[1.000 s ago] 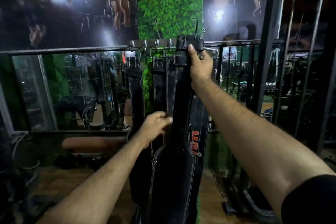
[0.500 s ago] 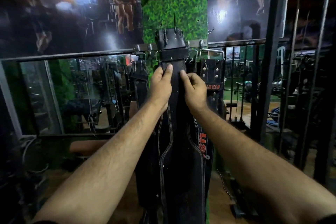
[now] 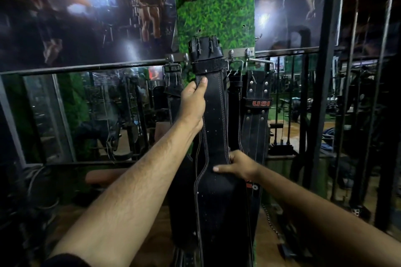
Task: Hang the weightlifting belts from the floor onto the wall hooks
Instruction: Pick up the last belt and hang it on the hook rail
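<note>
Gym mirrors and posters back a green grass-textured panel (image 3: 214, 2) carrying the hook rail (image 3: 236, 52). Left of the hands another belt (image 3: 172, 84) hangs. The left hand (image 3: 193, 104) grips the black belt (image 3: 213, 115) just below its buckle, arm stretched upward; the right hand (image 3: 237, 163) pinches its flare, lower. If the buckle isn't seated, letting go could drop it.

Head view, close, facing wall hooks (image 3: 231, 54)
</note>
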A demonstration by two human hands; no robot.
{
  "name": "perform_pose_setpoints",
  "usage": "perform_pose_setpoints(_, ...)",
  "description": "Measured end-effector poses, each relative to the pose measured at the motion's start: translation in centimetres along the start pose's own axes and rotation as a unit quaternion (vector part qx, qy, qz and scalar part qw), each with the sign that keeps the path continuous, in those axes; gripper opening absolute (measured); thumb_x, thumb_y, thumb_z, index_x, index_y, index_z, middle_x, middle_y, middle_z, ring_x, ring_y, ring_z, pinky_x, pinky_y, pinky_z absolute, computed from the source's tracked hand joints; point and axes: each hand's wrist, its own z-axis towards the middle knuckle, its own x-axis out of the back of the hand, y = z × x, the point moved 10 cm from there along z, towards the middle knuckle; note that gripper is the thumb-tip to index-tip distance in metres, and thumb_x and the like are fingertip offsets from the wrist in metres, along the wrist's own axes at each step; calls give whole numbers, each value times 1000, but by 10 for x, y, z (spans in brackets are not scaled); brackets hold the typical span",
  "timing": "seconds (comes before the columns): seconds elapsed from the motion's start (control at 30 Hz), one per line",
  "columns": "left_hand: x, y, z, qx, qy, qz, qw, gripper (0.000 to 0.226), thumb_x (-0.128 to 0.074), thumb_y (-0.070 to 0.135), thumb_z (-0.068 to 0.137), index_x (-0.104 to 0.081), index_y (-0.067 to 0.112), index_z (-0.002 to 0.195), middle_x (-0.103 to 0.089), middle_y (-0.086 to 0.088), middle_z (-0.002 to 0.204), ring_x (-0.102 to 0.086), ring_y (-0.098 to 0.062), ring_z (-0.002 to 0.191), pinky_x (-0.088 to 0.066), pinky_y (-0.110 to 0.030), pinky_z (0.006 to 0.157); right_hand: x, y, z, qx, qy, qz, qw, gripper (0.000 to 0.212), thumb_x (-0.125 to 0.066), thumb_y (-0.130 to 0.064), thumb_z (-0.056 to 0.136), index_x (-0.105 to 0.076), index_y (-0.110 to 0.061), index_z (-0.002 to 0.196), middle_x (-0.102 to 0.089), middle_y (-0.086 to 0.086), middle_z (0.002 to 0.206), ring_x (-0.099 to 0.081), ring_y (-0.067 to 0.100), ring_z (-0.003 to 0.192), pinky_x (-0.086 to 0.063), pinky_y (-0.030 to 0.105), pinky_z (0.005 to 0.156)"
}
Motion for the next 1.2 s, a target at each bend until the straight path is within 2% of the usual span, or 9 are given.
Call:
perform_pose_setpoints(0.17, 12, 2, 7, -5, 22, -14, 1000, 78, -65, 54, 82, -52, -2, 135, -58, -15, 143, -48, -30, 139, -34, -48, 120, 3, -67, -6, 33, -32, -11, 999, 12, -78, -25, 86, -71, -16, 87, -77, -7, 81, -73, 5, 77, -56, 26, 72)
perform_pose_setpoints(0.27, 12, 2, 4, 4, 31, -26, 999, 90, -67, 55, 80, -42, -3, 144, -49, -20, 151, -44, -33, 143, -35, -51, 120, 29, -122, 2, 113, 49, 122, 985, 23, -72, -19, 92, -70, 1, 103, -78, 12, 96, -73, 18, 82, -60, 34, 76)
perform_pose_setpoints(0.47, 21, -4, 15, 32, 60, 21, 997, 45, -69, 50, 82, -61, 10, 100, -66, -9, 117, -61, -26, 112, -44, -41, 104, 3, -54, 9, 95, 80, 136, 983, 22, -77, -10, 87, -72, 3, 104, -77, 8, 97, -74, 16, 85, -59, 29, 77)
perform_pose_setpoints(0.63, 34, -30, 9, 44, 75, 36, 996, 63, -70, 61, 65, -59, 13, 104, -60, -4, 107, -57, -22, 97, -43, -38, 94, -28, 32, -3, -30, -21, 11, 999, 23, -86, -19, 78, -73, -16, 97, -78, -2, 95, -75, 13, 91, -59, 40, 95)
perform_pose_setpoints(0.8, 35, -21, 0, 45, 96, 42, 993, 24, -58, 33, 99, -55, 20, 80, -51, -5, 89, -46, -19, 87, -40, -33, 77, -12, -8, 6, -12, -37, 20, 999, 49, -88, -35, 74, -71, -12, 114, -75, -2, 110, -71, 15, 103, -56, 33, 96)
perform_pose_setpoints(0.87, 36, -21, -3, 38, 101, 34, 994, 23, -58, 31, 99, -59, 19, 80, -56, -10, 92, -51, -22, 90, -43, -37, 81, 2, -58, 11, 64, 0, 134, 989, 20, -82, -17, 82, -74, -12, 101, -79, -2, 94, -75, 12, 89, -59, 24, 79)
perform_pose_setpoints(1.0, 37, -10, 3, 24, 111, 54, 992, 29, -66, 48, 82, -59, 20, 87, -61, -7, 102, -58, -22, 97, -47, -41, 90, 2, -70, 11, 114, 50, 178, 976, 21, -79, -11, 85, -73, -5, 104, -78, 4, 93, -76, 15, 85, -61, 30, 80)
perform_pose_setpoints(1.1, 34, -10, 8, 38, 100, 66, 992, 49, -72, 57, 69, -57, 20, 98, -57, -3, 102, -55, -21, 94, -43, -39, 89, -16, -10, 4, 57, 29, 105, 992, 14, -79, -16, 85, -73, -8, 95, -78, 3, 92, -75, 7, 81, -61, 29, 80)
perform_pose_setpoints(1.2, 32, -26, -2, 55, 85, 70, 992, 33, -68, 45, 83, -62, 14, 94, -65, -12, 109, -63, -27, 106, -46, -40, 101, -22, 30, -6, -16, -11, -34, 999, 17, -81, -30, 83, -68, -19, 84, -75, -1, 87, -71, 2, 74, -59, 22, 72)
